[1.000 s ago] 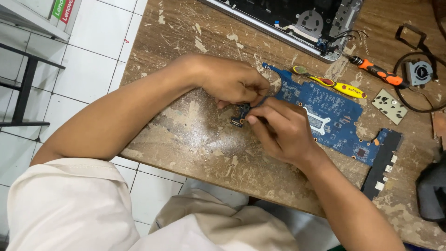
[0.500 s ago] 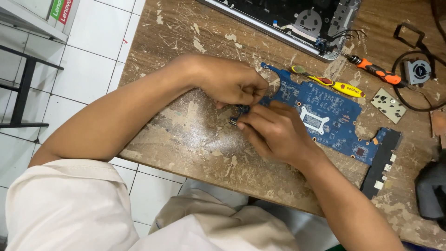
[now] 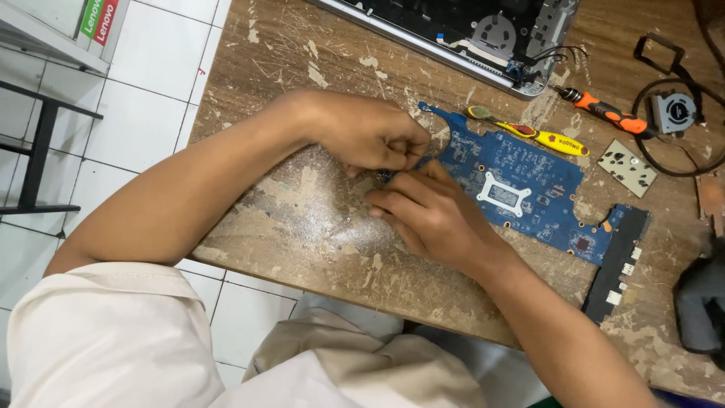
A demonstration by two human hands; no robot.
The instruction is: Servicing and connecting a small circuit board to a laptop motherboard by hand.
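Both hands meet at the left end of the blue circuit board [image 3: 529,189], which lies flat on the worn wooden surface [image 3: 302,227], just below the open laptop shell [image 3: 468,30]. Left hand [image 3: 370,132] is curled, fingertips pressed together over something tiny at the board's edge; right hand [image 3: 430,215] has fingers bunched in a pinch right against it, the two hands touching. What sits between the fingertips is hidden, too small to tell, maybe a dark bit of connector or cable. Step in hand looks like fine work on a small part at the board's left corner, seating or freeing it. Next move probably calls for a steady pinch and light force, board kept flat so it doesn't slide toward the surface edge. Counts: one circuit board, one laptop shell with one round fan in it, one loose small fan [image 3: 674,112] with black cable looped round it, two screwdrivers, one yellow-handled [image 3: 540,134] touching the board's top edge, one orange-handled [image 3: 608,112] just beside it, one small pale green board piece [image 3: 627,168], one black strip [image 3: 615,268] at the board's right end, one dark object [image 3: 702,302] at the far right edge, cut off
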